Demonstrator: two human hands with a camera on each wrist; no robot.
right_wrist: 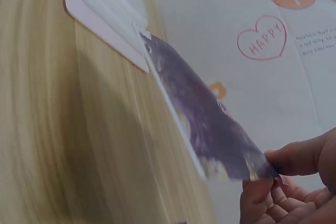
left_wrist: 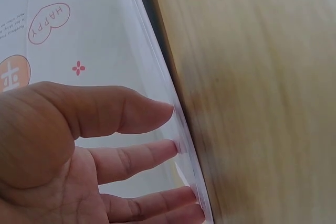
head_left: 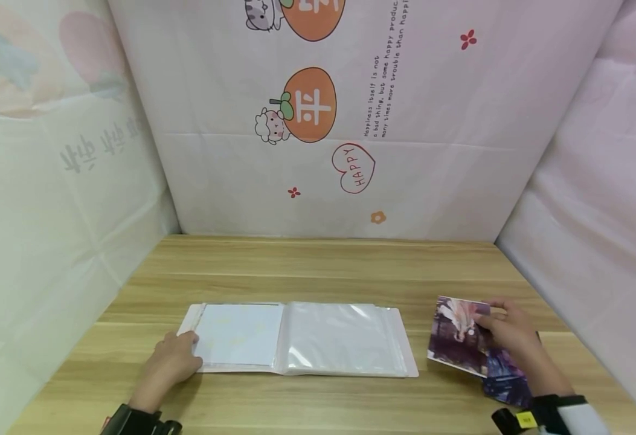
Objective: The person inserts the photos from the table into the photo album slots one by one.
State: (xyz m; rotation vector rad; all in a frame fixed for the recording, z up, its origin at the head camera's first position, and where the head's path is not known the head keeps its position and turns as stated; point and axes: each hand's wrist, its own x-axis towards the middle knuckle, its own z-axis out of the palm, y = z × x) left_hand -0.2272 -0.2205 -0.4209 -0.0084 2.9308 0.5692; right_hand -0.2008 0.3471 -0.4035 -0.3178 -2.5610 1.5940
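Note:
An open photo album (head_left: 281,370) with clear plastic sleeves lies on the wooden table. Its left page shows a pale card (head_left: 236,335) with faint yellowish marks; clear plastic (head_left: 345,341) covers the right page. My left hand (head_left: 173,359) rests at the album's left edge, and in the left wrist view its thumb and fairly straight fingers (left_wrist: 142,159) touch that edge. To the right of the album, my right hand (head_left: 513,332) pinches a dark purple picture card (head_left: 456,332) between thumb and fingers, tilted and raised off the table. Partly under it lies another purple-blue picture card (head_left: 505,380).
The wooden tabletop (head_left: 328,266) meets a printed white sheet (head_left: 432,181) at the back. White hangings stand at the left (head_left: 78,211) and right (head_left: 595,211). Dark bands are on both wrists.

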